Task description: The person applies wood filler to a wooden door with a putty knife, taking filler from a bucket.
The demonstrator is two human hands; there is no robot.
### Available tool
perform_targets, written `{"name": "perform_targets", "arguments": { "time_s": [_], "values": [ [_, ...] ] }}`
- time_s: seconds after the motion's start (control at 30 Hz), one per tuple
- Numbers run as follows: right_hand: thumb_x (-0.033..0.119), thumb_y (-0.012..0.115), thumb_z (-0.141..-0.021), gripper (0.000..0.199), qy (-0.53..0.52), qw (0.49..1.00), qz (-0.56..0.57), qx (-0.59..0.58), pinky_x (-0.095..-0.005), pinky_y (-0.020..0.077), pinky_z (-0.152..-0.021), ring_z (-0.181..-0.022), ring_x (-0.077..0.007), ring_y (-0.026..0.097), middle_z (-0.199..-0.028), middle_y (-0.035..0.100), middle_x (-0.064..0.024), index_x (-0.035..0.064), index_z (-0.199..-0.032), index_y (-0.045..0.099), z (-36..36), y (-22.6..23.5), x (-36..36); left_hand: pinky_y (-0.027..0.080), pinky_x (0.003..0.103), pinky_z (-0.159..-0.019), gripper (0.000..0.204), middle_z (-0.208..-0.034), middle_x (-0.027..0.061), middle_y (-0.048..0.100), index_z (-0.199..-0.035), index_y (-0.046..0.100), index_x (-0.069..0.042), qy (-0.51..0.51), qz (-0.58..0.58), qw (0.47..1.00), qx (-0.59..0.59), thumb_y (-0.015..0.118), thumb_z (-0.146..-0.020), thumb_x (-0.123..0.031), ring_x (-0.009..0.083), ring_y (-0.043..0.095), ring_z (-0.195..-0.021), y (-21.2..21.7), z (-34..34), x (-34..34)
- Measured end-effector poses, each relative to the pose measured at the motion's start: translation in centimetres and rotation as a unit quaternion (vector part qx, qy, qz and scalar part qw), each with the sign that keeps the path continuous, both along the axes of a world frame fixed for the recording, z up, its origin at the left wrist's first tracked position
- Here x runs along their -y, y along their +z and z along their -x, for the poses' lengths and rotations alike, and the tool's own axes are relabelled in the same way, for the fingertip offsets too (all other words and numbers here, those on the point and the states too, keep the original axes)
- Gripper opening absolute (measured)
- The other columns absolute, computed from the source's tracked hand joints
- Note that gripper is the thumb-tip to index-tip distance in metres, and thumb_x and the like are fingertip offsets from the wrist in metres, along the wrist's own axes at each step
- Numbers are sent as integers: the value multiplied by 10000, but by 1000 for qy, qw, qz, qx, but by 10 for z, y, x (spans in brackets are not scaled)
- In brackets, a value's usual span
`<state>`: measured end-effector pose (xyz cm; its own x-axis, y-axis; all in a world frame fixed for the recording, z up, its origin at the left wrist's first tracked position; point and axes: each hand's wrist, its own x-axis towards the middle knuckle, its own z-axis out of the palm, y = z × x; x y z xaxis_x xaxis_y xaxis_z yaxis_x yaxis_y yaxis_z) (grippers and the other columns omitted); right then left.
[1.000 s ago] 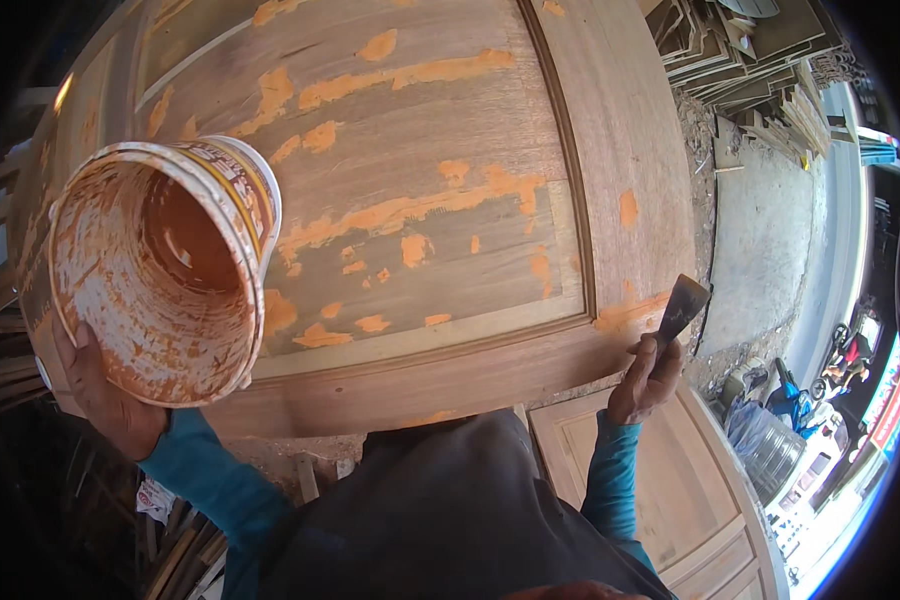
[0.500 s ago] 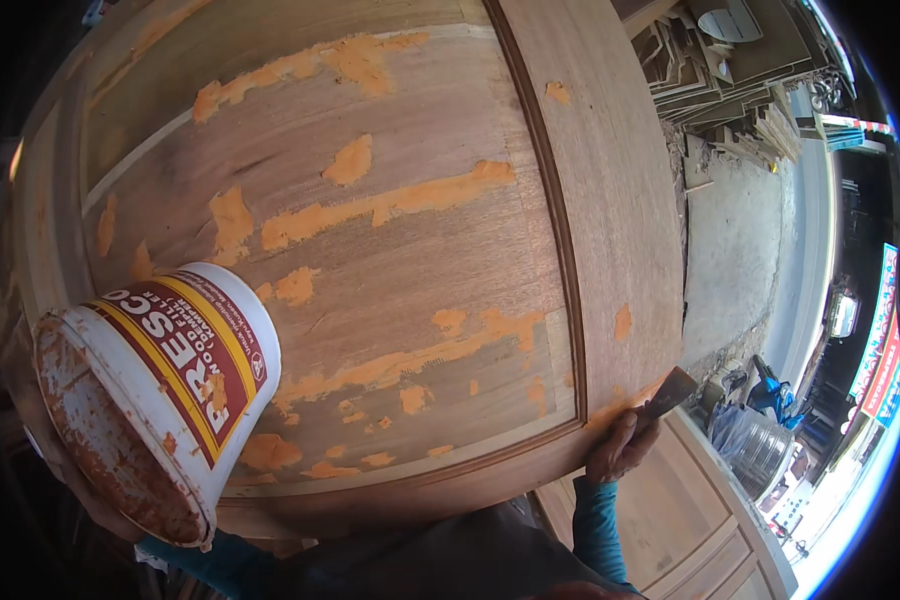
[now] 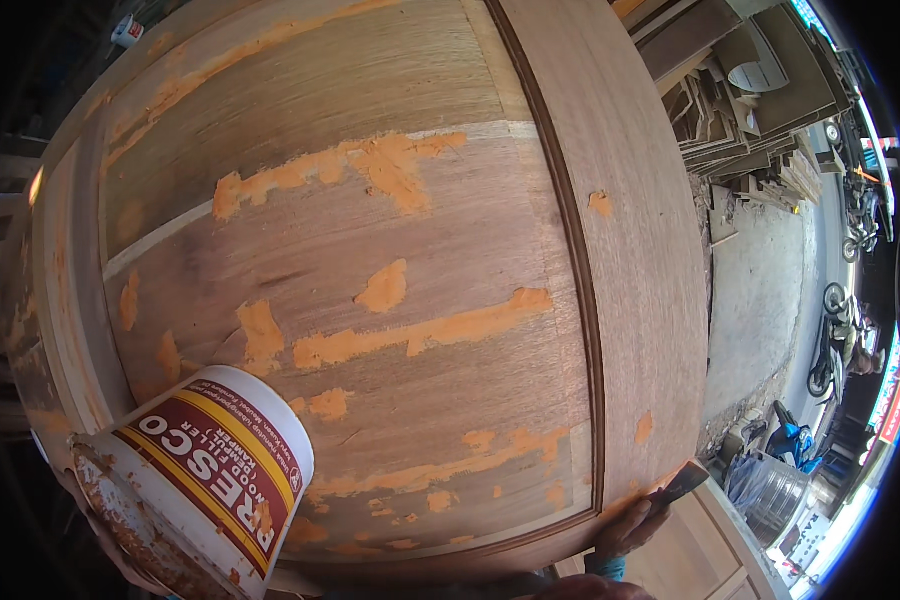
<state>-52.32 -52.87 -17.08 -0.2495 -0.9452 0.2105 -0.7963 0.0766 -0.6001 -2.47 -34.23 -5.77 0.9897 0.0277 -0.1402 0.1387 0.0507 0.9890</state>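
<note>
Orange paste (image 3: 395, 175) in streaks and blots over a framed wooden door (image 3: 440, 260). Step in hand, as judged: patching the door's surface, between strokes. Bucket (image 3: 210, 470) tipped at the door's near-left corner, paste-crusted mouth toward the person. Left hand (image 3: 105, 540) clamped on the bucket at its mouth end, fingers partly lost in shadow. Right hand (image 3: 625, 527) closed around a scraper (image 3: 683, 482), blade pointing outward past the door's near-right corner. Next move probably calls for a steady bucket and a loaded blade laid flat to the wood.

Surface: patches uneven, some ragged-edged; bare grain between; dark moulding (image 3: 573, 235) along the right side. Room: second wooden panel (image 3: 685, 550) below the right hand; stacked boards (image 3: 760, 130), concrete slab (image 3: 760, 270) and parked motorcycles (image 3: 835, 345) off to the right.
</note>
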Motion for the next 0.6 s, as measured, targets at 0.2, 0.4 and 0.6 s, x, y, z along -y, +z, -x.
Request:
{"name": "perform_targets", "arguments": {
  "time_s": [0.2,0.4,0.6],
  "values": [
    [420,461,-1070,592,-15,998,-61,-9,-470,455,-1026,-1187,-376,575,-1333,567,-268,-66,-1409,474,-7,14,1,528,428,-1063,527,-1441,205,571,-1483,465,36,-2,1,1000,4,480,-1090,-314,293,640,-1230,9,3,3],
    [380,423,-1098,537,20,998,-16,-52,-470,495,-919,-1104,-358,600,-1232,601,-257,-82,-1354,520,1,8,5,531,434,-1057,529,-1432,199,580,-1478,476,30,-9,27,1000,3,475,-1092,-331,296,646,-1221,25,8,-3],
    [424,412,-1094,548,45,998,-18,32,-421,499,-882,-1021,-295,605,-1158,625,-202,-60,-1317,540,3,7,0,534,440,-1052,531,-1424,193,590,-1472,486,24,-55,101,993,-18,469,-1094,-348,299,653,-1212,37,-2,15]
  ]
}}
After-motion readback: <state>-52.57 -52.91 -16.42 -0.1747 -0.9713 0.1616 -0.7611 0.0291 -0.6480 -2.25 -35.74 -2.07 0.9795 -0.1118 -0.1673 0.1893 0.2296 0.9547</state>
